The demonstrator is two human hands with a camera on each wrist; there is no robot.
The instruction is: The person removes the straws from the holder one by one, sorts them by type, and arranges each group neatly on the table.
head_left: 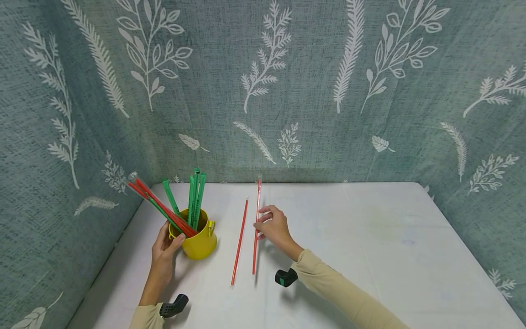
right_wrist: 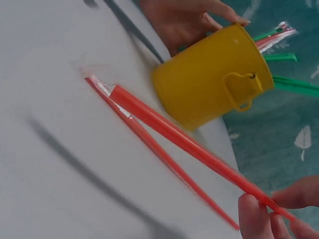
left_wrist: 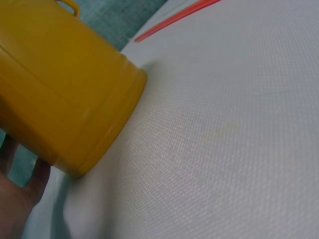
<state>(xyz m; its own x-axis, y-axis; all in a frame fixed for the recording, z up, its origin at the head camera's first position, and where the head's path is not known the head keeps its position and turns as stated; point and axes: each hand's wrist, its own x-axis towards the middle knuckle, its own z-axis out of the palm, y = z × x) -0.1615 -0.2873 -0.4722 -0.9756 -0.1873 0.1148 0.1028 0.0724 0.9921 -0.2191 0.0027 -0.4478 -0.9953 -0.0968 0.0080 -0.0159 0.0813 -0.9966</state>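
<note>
A yellow metal bucket (head_left: 200, 246) with small side handles stands on the table, holding red and green straws. My left hand (head_left: 163, 253) grips its left side, the thumb at the rim; in the left wrist view some fingers (left_wrist: 37, 181) show beside the bucket wall. With its fingertips my right hand (head_left: 276, 230) pinches a red straw (head_left: 255, 256), lifted off the table in the right wrist view. A second red straw (head_left: 240, 242), in a clear wrapper, lies on the table between the bucket and the right hand.
Green straws (head_left: 197, 196) stand upright in the bucket, while several red straws (head_left: 148, 194) lean out to the left. A white cloth covers the table (head_left: 370, 237). Behind it and at the sides hangs a leaf-patterned curtain (head_left: 316, 137).
</note>
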